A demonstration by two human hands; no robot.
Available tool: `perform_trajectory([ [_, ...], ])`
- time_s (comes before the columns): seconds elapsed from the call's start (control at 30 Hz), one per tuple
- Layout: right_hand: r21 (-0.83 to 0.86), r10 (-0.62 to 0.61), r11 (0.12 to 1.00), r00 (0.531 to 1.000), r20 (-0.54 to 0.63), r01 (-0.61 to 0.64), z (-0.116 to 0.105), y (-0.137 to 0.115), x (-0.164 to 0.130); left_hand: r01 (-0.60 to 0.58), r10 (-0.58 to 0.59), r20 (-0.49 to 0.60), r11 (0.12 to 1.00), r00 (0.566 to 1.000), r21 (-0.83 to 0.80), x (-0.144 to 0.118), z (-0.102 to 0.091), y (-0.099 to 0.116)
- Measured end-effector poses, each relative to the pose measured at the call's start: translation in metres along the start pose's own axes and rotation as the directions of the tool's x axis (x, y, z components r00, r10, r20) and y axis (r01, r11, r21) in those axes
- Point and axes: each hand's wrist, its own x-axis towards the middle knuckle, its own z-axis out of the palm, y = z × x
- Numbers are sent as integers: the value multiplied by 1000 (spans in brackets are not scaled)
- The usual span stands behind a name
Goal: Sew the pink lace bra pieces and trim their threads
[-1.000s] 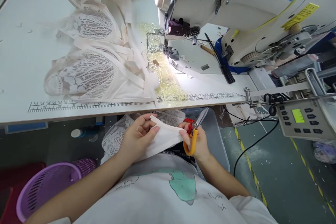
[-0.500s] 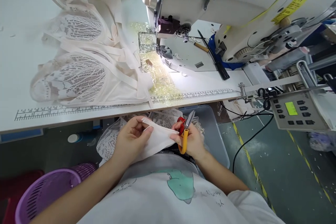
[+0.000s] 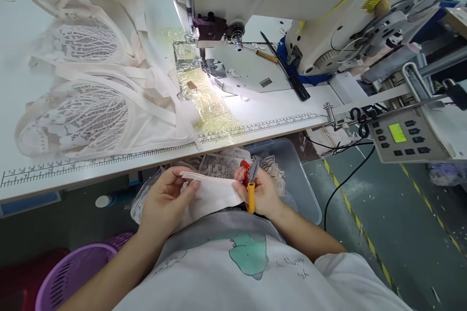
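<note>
Below the table's front edge, my left hand (image 3: 165, 199) pinches one end of a white fabric piece (image 3: 211, 193). My right hand (image 3: 260, 193) grips the other end of that piece and also holds small scissors (image 3: 250, 180) with a red and an orange handle, blades pointing up. Lace fabric (image 3: 219, 164) lies in my lap under the white piece. On the white table (image 3: 22, 19), cream lace bra pieces (image 3: 91, 73) are piled to the left of the sewing machine (image 3: 292, 5).
A clear plastic bin (image 3: 299, 180) sits under my right hand. A purple basket (image 3: 73, 272) stands at the lower left. The machine's control panel (image 3: 404, 137) hangs at the right, with a black cable (image 3: 343, 180) below it. A ruler strip (image 3: 109, 159) runs along the table's edge.
The view has shifted, so everything sits further left in the frame. My right hand has turned the scissors more upright and closer to the fabric's end. Both hands still hold the white piece.
</note>
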Motion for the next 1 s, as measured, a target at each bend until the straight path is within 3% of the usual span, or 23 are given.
perform_trajectory([
  [0.07,-70,18,997,999,48,-15,-1,-2,1,-195,199,-10,967,980,163,0,-9,5],
  [0.1,-101,19,995,996,87,-11,-2,-4,2,-342,347,25,904,937,256,0,-13,10],
  [0.17,-142,-8,989,984,178,34,-3,-8,4,-639,602,225,674,766,370,1,-17,20],
  [0.2,-154,-34,986,975,221,69,-4,-10,5,-746,657,358,550,664,374,2,-16,25],
  [0.23,-164,-59,981,964,260,104,-4,-11,5,-816,658,482,453,578,359,3,-14,29],
  [0.27,-172,-75,977,953,295,130,-5,-13,6,-855,623,585,385,519,349,5,-11,31],
  [0.3,-180,-80,973,943,322,144,-5,-14,6,-870,574,654,346,493,352,8,-7,31],
  [0.37,-184,-71,972,932,356,145,-5,-14,6,-864,453,742,348,494,364,13,0,29],
  [0.43,-162,-43,981,933,357,107,-5,-13,5,-815,334,777,448,533,367,18,4,24],
  [0.5,-118,4,992,943,332,38,-5,-11,4,-682,235,743,627,627,376,20,4,22],
  [0.57,-68,56,997,951,303,-37,-6,-8,3,-465,118,673,807,730,364,20,3,21],
  [0.63,-41,86,996,957,277,-78,-6,-7,1,-232,-20,612,915,791,330,20,2,21],
  [0.7,-36,93,996,961,259,-87,-6,-6,-1,-70,-115,564,953,818,295,21,0,21],
  [0.77,-32,67,998,965,254,-61,-4,-7,-2,7,-151,516,963,843,270,22,-1,20],
  [0.9,-58,24,998,965,261,-9,2,-9,-1,29,-144,461,969,875,247,25,-3,19],
  [1.0,-113,64,993,980,190,-43,6,-8,0,32,-133,455,975,880,222,26,-4,22],
])
